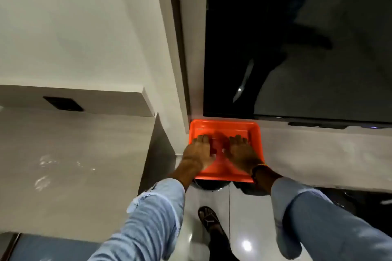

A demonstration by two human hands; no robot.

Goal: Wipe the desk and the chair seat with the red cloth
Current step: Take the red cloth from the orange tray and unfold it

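An orange plastic tray (pixel 224 170) sits at the left end of the pale desk top (pixel 318 154), just below a big dark screen. A dark red cloth (pixel 219 141) lies inside the tray. My left hand (pixel 199 152) and my right hand (pixel 241 152) both rest palm down in the tray, one on each side of the cloth, with the thumbs touching it. The fingers are stretched out flat, not curled around the cloth. How far the cloth reaches under the palms is hidden. I cannot make out a chair seat.
The black screen (pixel 297 38) fills the wall above the desk. A grey counter (pixel 74 165) with a raised ledge (pixel 74 95) stands to the left. Dark rounded shapes (pixel 212 185) sit under the tray's front edge. My sandalled foot (pixel 209 218) stands on glossy floor tiles.
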